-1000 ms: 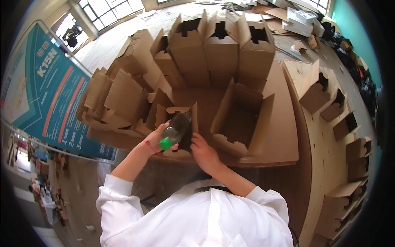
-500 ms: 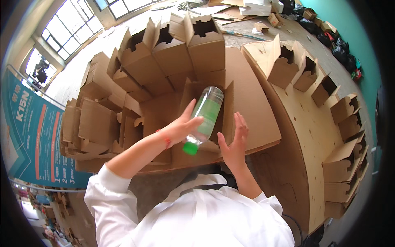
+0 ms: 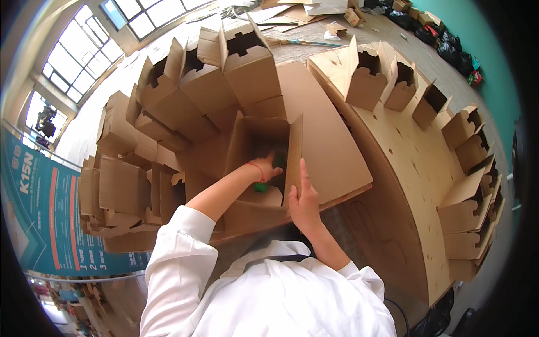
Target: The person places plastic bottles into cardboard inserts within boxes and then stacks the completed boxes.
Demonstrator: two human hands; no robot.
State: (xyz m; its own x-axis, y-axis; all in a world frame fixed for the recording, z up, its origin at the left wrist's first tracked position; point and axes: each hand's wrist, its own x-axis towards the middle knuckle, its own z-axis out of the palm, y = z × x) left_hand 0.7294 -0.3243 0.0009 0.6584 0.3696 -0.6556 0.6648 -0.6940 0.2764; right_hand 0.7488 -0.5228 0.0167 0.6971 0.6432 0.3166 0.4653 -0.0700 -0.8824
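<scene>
Inside an upright, open cardboard box (image 3: 236, 147) is a clear plastic bottle with a green label and a green cap (image 3: 260, 187). My left hand (image 3: 268, 169) reaches into the box and is closed around the bottle; the box's shadow and the hand hide most of it, with the cap towards me. Against the box's right flap (image 3: 296, 146) rests my right hand (image 3: 306, 205), its index finger stretched along the flap and its thumb apart. That hand holds nothing I can make out.
Open cardboard boxes (image 3: 250, 73) stand in a row behind the box, and more (image 3: 124, 182) crowd the left. A flat cardboard sheet (image 3: 328, 146) lies to the right. Beyond it, a curved wooden table (image 3: 410, 163) carries several smaller open boxes (image 3: 368, 84).
The bottle has gone down from above the box into it, held by my left hand. My right hand has come left against the flap. The whole view has shifted slightly.
</scene>
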